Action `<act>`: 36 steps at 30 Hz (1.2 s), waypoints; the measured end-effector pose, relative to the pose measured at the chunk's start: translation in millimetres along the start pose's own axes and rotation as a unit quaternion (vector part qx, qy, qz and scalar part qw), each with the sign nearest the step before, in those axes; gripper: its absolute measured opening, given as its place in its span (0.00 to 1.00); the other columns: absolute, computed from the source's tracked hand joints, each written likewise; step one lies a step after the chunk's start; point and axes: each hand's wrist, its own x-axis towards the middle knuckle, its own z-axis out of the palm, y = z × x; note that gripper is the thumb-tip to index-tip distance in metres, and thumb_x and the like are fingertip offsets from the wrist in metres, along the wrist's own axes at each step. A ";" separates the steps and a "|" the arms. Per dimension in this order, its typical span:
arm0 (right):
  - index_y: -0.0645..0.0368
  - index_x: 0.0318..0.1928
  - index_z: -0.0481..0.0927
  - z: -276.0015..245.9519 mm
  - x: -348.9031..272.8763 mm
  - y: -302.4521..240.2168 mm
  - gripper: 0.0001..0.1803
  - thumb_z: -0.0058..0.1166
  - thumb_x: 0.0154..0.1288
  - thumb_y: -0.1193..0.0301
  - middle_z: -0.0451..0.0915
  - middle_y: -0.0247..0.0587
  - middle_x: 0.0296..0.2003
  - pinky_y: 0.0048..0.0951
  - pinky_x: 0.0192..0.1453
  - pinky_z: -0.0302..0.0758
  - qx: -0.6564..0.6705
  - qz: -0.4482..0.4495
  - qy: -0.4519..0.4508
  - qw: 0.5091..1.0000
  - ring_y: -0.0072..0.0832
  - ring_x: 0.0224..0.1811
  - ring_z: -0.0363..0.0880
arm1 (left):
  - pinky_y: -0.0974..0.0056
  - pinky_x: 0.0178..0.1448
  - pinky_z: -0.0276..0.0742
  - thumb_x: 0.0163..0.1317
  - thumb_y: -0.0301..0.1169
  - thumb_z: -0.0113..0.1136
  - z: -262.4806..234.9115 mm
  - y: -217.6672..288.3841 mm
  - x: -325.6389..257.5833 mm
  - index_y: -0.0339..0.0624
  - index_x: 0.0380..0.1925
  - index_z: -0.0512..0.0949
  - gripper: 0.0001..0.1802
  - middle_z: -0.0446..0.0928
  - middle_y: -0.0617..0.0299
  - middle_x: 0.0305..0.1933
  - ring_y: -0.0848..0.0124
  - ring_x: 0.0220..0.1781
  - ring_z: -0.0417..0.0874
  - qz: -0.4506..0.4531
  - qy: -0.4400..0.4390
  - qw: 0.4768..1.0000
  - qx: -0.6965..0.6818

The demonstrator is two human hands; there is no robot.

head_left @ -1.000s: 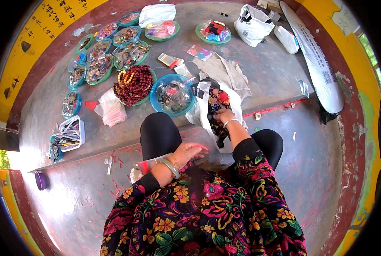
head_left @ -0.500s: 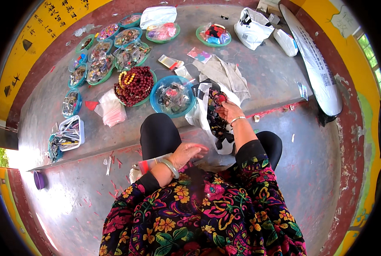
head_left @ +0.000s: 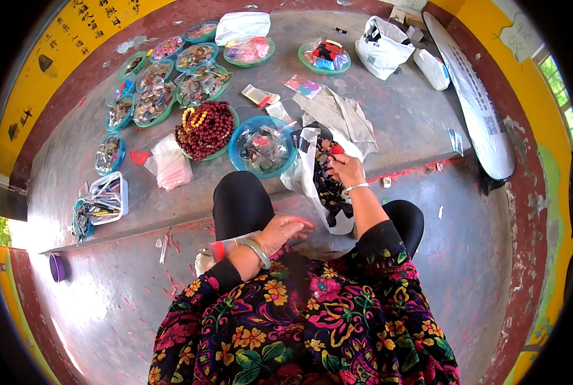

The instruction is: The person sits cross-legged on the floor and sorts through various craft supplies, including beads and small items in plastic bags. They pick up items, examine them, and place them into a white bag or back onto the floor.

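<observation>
A white plastic bag (head_left: 301,174) stands open before my knees, full of small, mostly black things (head_left: 328,186) with bits of red and other colours. Over its upper part is my right hand (head_left: 347,169), a bangle on its wrist, fingers bent together at the contents; what they pinch is too small to make out. My left hand (head_left: 281,232) rests above my lap with its fingers stretched out loosely, showing no held object. Under the left wrist lie clear plastic bags with a red band (head_left: 225,246). Left of the white bag is a blue basin (head_left: 235,144) of clear packets.
A basket of dark red beads (head_left: 199,131), flat pink-edged bags (head_left: 173,168) and several baskets of packets (head_left: 153,102) spread leftward. A pen tray (head_left: 124,204) sits near the step edge. Beyond the bag lies a grey cloth (head_left: 341,119); a long white wrapped package (head_left: 469,96) leans at right.
My right hand has moved slightly within the bag's opening, and the red thing by its fingers is less visible. The left hand stays in place. The view has shifted a little.
</observation>
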 end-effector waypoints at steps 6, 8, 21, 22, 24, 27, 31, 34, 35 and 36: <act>0.67 0.46 0.74 2.7 -62.0 -39.9 0.13 0.49 0.61 0.75 0.80 0.40 0.29 0.18 0.25 0.74 0.099 0.007 -0.065 0.993 0.25 0.26 0.81 | 0.64 0.51 0.72 0.63 0.30 0.47 6.4 9.5 -6.4 0.33 0.43 0.75 0.14 0.75 0.54 0.48 0.65 0.51 0.76 0.020 0.005 0.999 -0.037; 0.65 0.44 0.75 1.4 -79.1 -37.1 0.11 0.50 0.62 0.73 0.80 0.41 0.30 0.18 0.26 0.75 0.120 0.017 -0.080 0.989 0.26 0.27 0.81 | 0.63 0.51 0.73 0.63 0.29 0.47 11.2 16.1 -10.6 0.33 0.44 0.75 0.14 0.74 0.54 0.49 0.65 0.52 0.76 0.057 0.009 0.995 -0.079; 0.59 0.55 0.67 -3.0 -141.0 -40.3 0.29 0.60 0.51 0.75 0.76 0.42 0.45 0.27 0.42 0.75 0.003 -0.150 -0.177 0.973 0.30 0.46 0.76 | 0.65 0.49 0.74 0.64 0.31 0.48 34.8 58.0 -32.7 0.32 0.47 0.72 0.15 0.75 0.55 0.47 0.67 0.46 0.78 0.093 0.042 0.992 -0.079; 0.58 0.57 0.65 -1.2 -145.4 -47.1 0.34 0.63 0.47 0.76 0.74 0.42 0.48 0.29 0.46 0.74 -0.075 -0.239 -0.161 0.955 0.30 0.50 0.74 | 0.66 0.49 0.74 0.64 0.31 0.48 36.0 61.7 -35.9 0.32 0.47 0.72 0.15 0.75 0.55 0.46 0.67 0.46 0.78 0.087 0.039 0.992 -0.084; 0.56 0.60 0.62 0.4 -150.5 -52.4 0.42 0.65 0.40 0.77 0.71 0.42 0.51 0.31 0.50 0.72 -0.167 -0.281 -0.174 0.929 0.32 0.55 0.69 | 0.66 0.49 0.74 0.64 0.31 0.48 37.8 67.6 -41.2 0.31 0.46 0.72 0.15 0.75 0.55 0.46 0.67 0.45 0.78 0.077 0.033 0.992 -0.092; 0.57 0.58 0.65 5.6 -157.3 -56.5 0.38 0.64 0.41 0.77 0.74 0.44 0.44 0.31 0.48 0.72 -0.218 -0.332 -0.177 0.901 0.35 0.48 0.74 | 0.66 0.49 0.74 0.64 0.31 0.48 36.1 64.1 -44.8 0.30 0.46 0.72 0.16 0.76 0.55 0.46 0.67 0.45 0.78 0.065 0.015 0.993 -0.100; 0.59 0.50 0.72 6.4 -154.1 -48.0 0.27 0.61 0.45 0.76 0.76 0.44 0.31 0.31 0.38 0.74 -0.229 -0.375 -0.170 0.882 0.38 0.33 0.77 | 0.66 0.49 0.74 0.63 0.31 0.49 36.4 62.9 -48.9 0.31 0.46 0.73 0.16 0.76 0.55 0.46 0.67 0.45 0.78 0.055 0.017 0.993 -0.104; 0.59 0.49 0.73 -0.4 -144.3 -33.2 0.26 0.61 0.44 0.75 0.75 0.45 0.30 0.33 0.35 0.73 -0.250 -0.411 -0.173 0.859 0.39 0.31 0.75 | 0.66 0.50 0.74 0.63 0.31 0.49 34.1 59.1 -48.9 0.30 0.46 0.72 0.16 0.76 0.54 0.46 0.67 0.45 0.78 0.047 0.023 0.991 -0.126; 0.59 0.49 0.73 -2.3 -143.6 -31.9 0.26 0.62 0.44 0.74 0.75 0.45 0.31 0.33 0.35 0.73 -0.256 -0.412 -0.179 0.856 0.40 0.31 0.75 | 0.66 0.50 0.74 0.63 0.31 0.49 33.4 57.4 -48.3 0.30 0.46 0.72 0.16 0.76 0.54 0.45 0.67 0.45 0.78 0.047 0.024 0.989 -0.137; 0.59 0.49 0.73 -1.4 -144.7 -35.1 0.26 0.62 0.44 0.73 0.75 0.45 0.31 0.34 0.35 0.72 -0.262 -0.413 -0.186 0.852 0.41 0.31 0.74 | 0.66 0.51 0.74 0.63 0.31 0.49 32.1 56.1 -47.9 0.30 0.46 0.72 0.16 0.76 0.54 0.45 0.67 0.45 0.78 0.046 0.026 0.988 -0.148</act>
